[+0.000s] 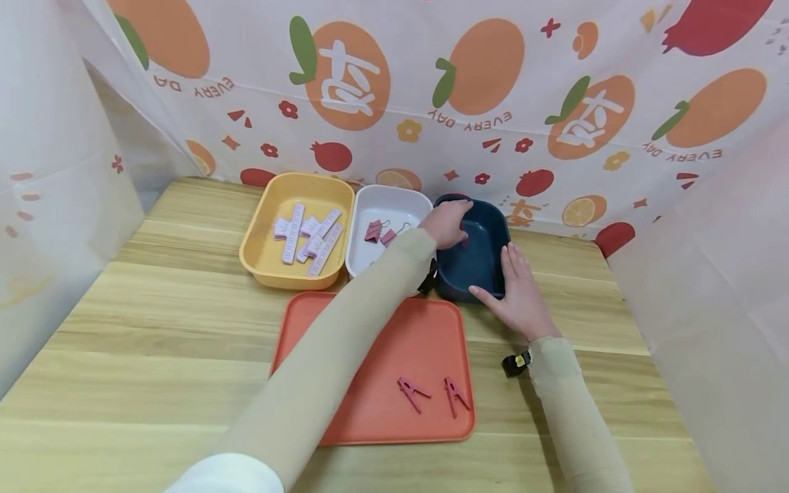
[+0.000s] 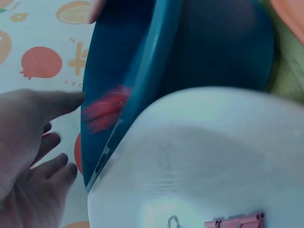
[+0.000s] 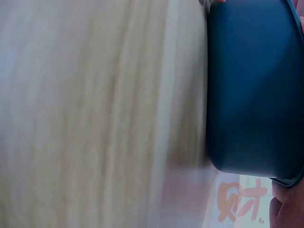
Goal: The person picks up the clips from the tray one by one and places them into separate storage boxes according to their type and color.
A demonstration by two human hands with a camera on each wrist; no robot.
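Observation:
At the far side of the table stands a dark blue container point(image 1: 471, 260). My left hand point(image 1: 445, 222) reaches over its far left part, fingers and thumb apart. In the left wrist view, a blurred red thing point(image 2: 105, 110) shows inside the container, close to my left thumb; its kind is too smeared to make out. My right hand point(image 1: 520, 294) lies against the container's right side with straight fingers, its thumb reaching to the near rim. Two dark pink clothespins point(image 1: 411, 394) lie on an orange-red tray point(image 1: 425, 342) nearer to me.
Left of the blue container stands a white container point(image 1: 364, 257) with pink binder clips point(image 1: 374, 231). Beside it, a yellow container point(image 1: 261, 253) holds several pale lilac strip-shaped pieces point(image 1: 293, 233). A fruit-print cloth point(image 1: 413, 68) hangs behind the wooden table point(image 1: 154, 329).

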